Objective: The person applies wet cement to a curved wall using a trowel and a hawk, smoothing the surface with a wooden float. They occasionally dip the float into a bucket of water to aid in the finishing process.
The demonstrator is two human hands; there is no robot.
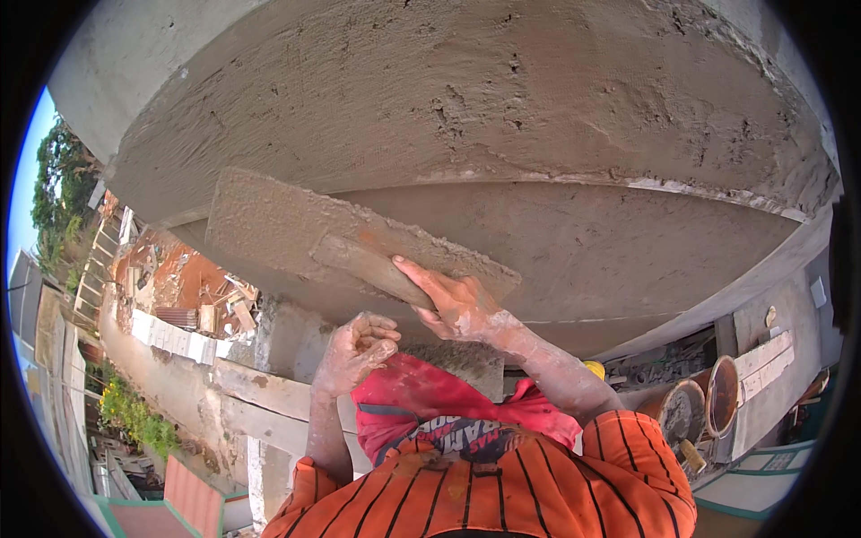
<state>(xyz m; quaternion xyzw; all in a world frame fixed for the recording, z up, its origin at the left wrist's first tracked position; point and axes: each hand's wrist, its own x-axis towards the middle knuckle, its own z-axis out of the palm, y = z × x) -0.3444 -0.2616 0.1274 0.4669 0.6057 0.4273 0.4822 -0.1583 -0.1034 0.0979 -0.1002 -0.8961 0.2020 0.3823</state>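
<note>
My right hand [459,303] grips the bar handle of a plastering float [269,220], a long flat board coated with grey-brown mortar. The float slants from upper left to lower right across a band of smoothed wet plaster [574,242]. Whether its hidden face touches the plaster, I cannot tell. Above it curves a wall face of rougher wet plaster [377,99], pitted in places. My left hand [352,353] hangs just below the float with its fingers loosely curled in, and nothing shows in it. Mortar smears both hands and my right forearm.
Two round tubs, one holding mortar [683,411] and one tipped on its side [723,395], stand at the lower right beside planks [765,366]. Down at the left, far below, lie red soil and rubble [193,278] behind a low wall [170,394].
</note>
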